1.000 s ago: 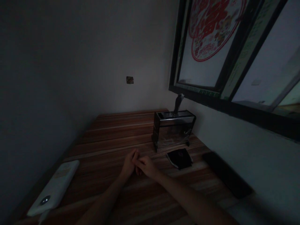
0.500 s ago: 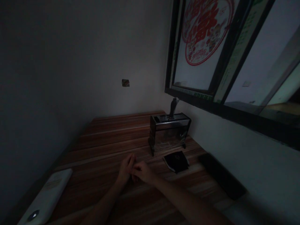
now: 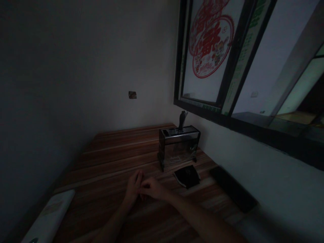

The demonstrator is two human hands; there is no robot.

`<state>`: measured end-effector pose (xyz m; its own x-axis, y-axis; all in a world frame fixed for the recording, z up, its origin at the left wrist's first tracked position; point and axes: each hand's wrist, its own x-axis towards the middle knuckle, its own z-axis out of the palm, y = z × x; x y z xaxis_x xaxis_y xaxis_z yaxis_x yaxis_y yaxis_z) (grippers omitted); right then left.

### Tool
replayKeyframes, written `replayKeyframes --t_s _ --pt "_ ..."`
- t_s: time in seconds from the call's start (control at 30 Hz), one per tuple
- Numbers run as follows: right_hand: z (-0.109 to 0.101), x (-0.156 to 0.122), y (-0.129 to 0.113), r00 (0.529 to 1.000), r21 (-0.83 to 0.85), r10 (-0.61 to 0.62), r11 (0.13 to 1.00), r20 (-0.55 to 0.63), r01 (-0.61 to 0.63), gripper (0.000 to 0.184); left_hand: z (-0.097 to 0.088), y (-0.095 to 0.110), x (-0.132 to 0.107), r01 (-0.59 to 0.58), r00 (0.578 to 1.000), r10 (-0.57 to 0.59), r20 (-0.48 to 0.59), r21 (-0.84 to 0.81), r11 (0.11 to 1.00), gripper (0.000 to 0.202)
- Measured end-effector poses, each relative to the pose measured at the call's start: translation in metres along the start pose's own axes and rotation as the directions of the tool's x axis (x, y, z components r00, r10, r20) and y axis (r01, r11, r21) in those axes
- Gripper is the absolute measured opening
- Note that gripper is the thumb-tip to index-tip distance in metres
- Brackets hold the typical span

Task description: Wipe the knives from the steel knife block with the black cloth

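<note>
My left hand (image 3: pixel 133 185) and my right hand (image 3: pixel 153 188) meet low over the wood-grain table (image 3: pixel 121 157). The right thumb and fingers are pinched together against the left palm and fingers. My left fingers are drawn together and curled in. Whatever lies between the hands, if anything, is hidden by the fingers and the dim light. Nearest to the right hand, a folded black cloth item (image 3: pixel 187 176) with a pale edge lies flat. Behind it stands a knife block (image 3: pixel 179 146) with a clear front and a dark handle (image 3: pixel 182 119) sticking up from its top.
A long white case (image 3: pixel 49 216) lies at the left edge. Along the right wall rests a long black object (image 3: pixel 233 187). A dark-framed window (image 3: pixel 202 106) with red round decorations juts in above right. A small wall opening (image 3: pixel 132 95) shows on the back wall.
The view has turned slightly right, so most things sit further left in the picture. Both hands stay together, with the right fingers shifted a little against the left hand.
</note>
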<state>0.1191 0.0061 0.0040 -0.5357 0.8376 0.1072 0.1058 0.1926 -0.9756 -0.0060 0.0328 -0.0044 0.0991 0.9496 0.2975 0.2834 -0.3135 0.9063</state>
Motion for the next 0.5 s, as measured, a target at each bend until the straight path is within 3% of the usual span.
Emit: replayKeyframes --t_s 0.13,0.27,0.4,0.5 --pt "-0.012 -0.013 -0.016 0.998 -0.071 -0.005 0.997 0.064 0.009 0.035 0.002 0.007 0.000 0.004 1.000 -0.004 -0.005 -0.002 1.000 0.040" --pt "-0.032 -0.043 -0.035 0.997 -0.211 0.022 0.977 0.074 -0.006 0.030 0.006 0.023 -0.001 -0.018 0.997 0.021 0.078 -0.039 0.999 0.031" --pt "-0.066 -0.083 -0.042 0.999 -0.217 0.003 0.976 -0.042 -0.013 0.025 0.009 0.039 0.004 -0.051 0.981 0.064 0.182 -0.076 0.996 0.025" --pt "-0.106 -0.111 -0.042 0.965 -0.170 0.025 0.983 -0.259 -0.071 0.024 0.011 0.045 0.016 -0.063 0.979 0.083 0.186 -0.113 0.992 0.027"
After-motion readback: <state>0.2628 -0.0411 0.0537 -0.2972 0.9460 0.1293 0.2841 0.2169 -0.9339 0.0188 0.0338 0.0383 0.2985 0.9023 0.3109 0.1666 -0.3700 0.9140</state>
